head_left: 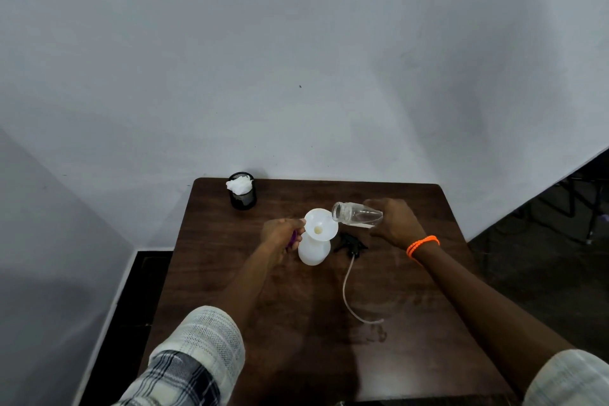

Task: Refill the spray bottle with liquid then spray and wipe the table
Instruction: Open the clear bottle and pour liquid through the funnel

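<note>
Over the table (296, 323) middle, my right hand (393, 219) is gripping the tilted jar (357, 214) above the funnel (320, 224); my left (280, 234) is holding the spray bottle (313, 249) steady. I'm aiming to pour slowly, centred.

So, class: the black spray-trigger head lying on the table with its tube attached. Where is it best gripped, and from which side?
Probably grip the black spray-trigger head by its body, coming from above on the right. It lies flat on the brown wooden table, its thin clear tube trails toward the person, and the white spray bottle crowds its left.
</note>
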